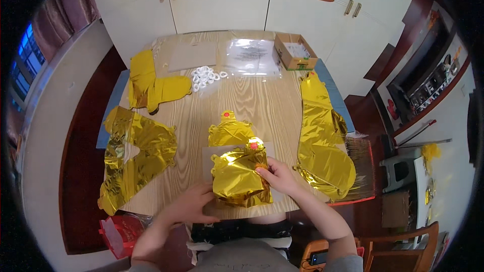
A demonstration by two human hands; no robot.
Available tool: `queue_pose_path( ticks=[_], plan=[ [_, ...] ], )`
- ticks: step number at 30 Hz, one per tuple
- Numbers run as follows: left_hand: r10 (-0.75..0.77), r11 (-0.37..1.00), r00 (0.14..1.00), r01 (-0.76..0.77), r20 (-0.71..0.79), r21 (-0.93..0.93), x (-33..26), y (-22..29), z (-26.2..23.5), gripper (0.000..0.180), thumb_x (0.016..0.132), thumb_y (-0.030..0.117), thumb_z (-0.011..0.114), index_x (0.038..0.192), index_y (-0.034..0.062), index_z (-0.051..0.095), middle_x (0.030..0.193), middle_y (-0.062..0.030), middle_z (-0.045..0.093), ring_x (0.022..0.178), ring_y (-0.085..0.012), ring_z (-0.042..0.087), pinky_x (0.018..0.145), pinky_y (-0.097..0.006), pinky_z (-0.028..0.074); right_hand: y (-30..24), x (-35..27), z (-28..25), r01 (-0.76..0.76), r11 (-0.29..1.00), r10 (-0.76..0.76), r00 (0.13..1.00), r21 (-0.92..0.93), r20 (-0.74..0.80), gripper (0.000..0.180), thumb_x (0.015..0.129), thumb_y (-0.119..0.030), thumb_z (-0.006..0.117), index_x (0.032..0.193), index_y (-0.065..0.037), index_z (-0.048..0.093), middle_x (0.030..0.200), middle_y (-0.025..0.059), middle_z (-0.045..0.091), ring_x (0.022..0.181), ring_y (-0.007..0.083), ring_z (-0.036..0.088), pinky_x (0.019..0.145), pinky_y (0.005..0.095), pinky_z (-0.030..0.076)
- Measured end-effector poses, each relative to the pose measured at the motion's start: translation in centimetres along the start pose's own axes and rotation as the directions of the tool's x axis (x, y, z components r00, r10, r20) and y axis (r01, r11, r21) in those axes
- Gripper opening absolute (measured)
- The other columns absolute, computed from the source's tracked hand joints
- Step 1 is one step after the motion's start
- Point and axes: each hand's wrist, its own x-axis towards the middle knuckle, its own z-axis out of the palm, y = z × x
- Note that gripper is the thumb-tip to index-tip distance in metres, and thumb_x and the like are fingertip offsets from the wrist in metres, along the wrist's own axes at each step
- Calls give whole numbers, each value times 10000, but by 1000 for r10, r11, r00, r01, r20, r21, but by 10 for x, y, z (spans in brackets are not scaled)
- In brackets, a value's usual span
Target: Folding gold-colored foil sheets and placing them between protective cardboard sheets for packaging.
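Hold the gold foil piece (237,180) lightly by its right edge, clamped in the right hand (280,177), and smooth it gently with the loosely spread left hand (191,204).

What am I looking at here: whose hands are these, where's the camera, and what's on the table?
There's no machine: these are a person's bare hands. The single picture comes from a wide fisheye camera worn on the head, looking down, so straight edges bend.

The right hand pinches a shiny gold foil piece; the left hand is open near its lower left.

The pale wood-grain table also bears larger gold foil shapes, small white rings, a clear plastic sheet and an open brown cardboard box.
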Motion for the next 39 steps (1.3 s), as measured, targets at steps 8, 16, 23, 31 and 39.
queue_pose_path(
  ticks=[8,16,23,31,39],
  plan=[
    [-250,968,917,233,-311,-91,-10,25,41,219,749,166,761,819,12,621,1017,-160,602,945,-356,581,814,-428,465,-2,-11,6,-92,993,93,996,-76,5,236,953,-150,598,1136,-3,581,890,36,604,781,82,555,692,250,463],
    [-186,983,889,175,-418,-65,-7,25,45,199,735,99,737,730,6,562,965,-150,586,871,-340,577,748,-401,477,-37,-24,-14,201,808,-145,979,-553,143,715,845,-363,670,1382,14,386,1336,254,470,1260,408,433,1068,471,323],
    [-175,985,889,159,-422,-74,-7,22,47,188,726,74,725,731,3,551,962,-150,581,866,-337,574,735,-398,482,-44,-58,-26,282,513,-4,945,-811,326,1163,697,-668,682,1444,99,228,1473,254,349,1402,385,290,1164,522,163],
    [-222,973,883,228,-413,-37,-6,32,48,179,718,55,700,732,5,528,949,-160,559,862,-348,565,739,-414,479,-43,-64,-17,234,474,-4,965,-849,264,1069,766,-624,654,1446,89,240,1465,240,373,1398,333,326,1164,522,166],
    [-242,944,831,320,-500,75,-8,40,59,200,704,42,694,784,-10,517,1000,-196,529,875,-370,557,747,-424,483,-44,-76,-7,195,474,-57,980,-859,191,915,834,-526,637,1437,65,285,1392,222,477,1349,298,419,1152,518,201]
  ],
)
